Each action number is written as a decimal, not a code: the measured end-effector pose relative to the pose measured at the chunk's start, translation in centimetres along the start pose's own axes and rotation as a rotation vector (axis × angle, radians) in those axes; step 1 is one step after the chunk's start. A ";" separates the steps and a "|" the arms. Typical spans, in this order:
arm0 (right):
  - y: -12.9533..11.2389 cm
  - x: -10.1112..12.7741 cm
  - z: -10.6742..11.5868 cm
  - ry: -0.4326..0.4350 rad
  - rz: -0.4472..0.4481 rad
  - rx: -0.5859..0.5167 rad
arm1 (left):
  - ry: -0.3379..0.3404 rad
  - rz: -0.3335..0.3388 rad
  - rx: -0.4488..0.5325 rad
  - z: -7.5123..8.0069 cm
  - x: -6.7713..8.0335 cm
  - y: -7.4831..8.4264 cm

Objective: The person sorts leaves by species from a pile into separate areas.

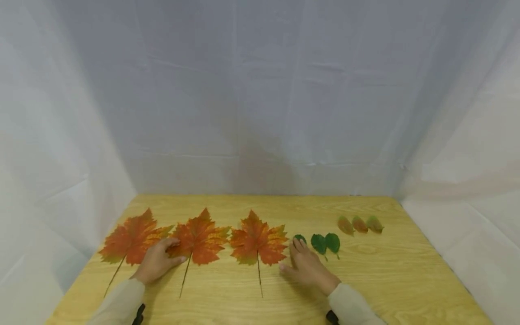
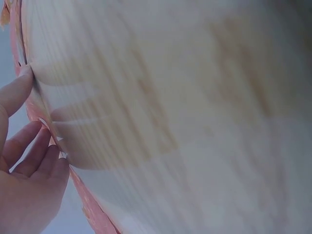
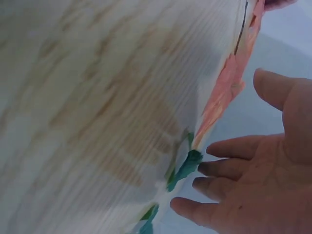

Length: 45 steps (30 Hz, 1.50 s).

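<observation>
- Hands lie flat on a wooden table [image 1: 365,280] among leaves set in a row.
- The left hand [image 1: 156,262], fingers relaxed, rests between the first maple leaf [image 1: 130,237] and the second [image 1: 201,237], touching both.
- The right hand [image 1: 306,266], fingers straight, touches a small green leaf [image 1: 299,237] (partly hidden) beside the third maple leaf [image 1: 257,239].
- Arranging seems under way; shifting that green leaf calls for a light fingertip slide.
- Two more green leaves [image 1: 326,243] and three brownish leaves [image 1: 359,224] follow.

No readable txt, labels, brands, nos. or signs in any view.
</observation>
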State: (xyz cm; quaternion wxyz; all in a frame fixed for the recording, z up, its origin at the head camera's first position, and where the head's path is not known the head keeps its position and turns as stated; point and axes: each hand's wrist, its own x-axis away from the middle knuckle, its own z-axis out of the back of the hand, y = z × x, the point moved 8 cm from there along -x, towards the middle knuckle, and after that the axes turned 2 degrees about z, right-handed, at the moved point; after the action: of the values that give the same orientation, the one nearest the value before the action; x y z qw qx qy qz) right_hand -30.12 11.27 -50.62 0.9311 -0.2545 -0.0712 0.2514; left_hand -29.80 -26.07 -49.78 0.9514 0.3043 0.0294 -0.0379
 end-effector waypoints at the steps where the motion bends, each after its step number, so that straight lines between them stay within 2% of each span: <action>1: 0.2 0.0 0.0 -0.006 0.001 -0.003 | -0.001 -0.003 0.000 0.0 -0.1 0.0; 8: 1.7 0.4 -0.1 -0.043 -0.002 -0.035 | -0.001 -0.003 -0.008 0.0 -0.1 0.0; 18: 2.6 0.7 0.4 -0.081 0.009 -0.070 | -0.009 0.017 -0.007 -0.1 -0.2 -0.4; 31: 2.6 0.8 0.6 -0.083 0.030 -0.088 | 0.014 -0.006 -0.019 -0.1 -0.2 -0.2; 45: 2.1 1.0 0.8 -0.079 0.057 -0.123 | -0.014 0.010 -0.023 -0.1 -0.2 -0.2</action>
State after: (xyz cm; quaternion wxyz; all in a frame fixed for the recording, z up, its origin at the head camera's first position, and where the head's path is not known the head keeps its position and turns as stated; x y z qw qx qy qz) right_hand -30.39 13.70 -50.97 0.9026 -0.3033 -0.1159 0.2827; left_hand -30.05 -26.19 -49.95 0.9552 0.2933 0.0217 -0.0347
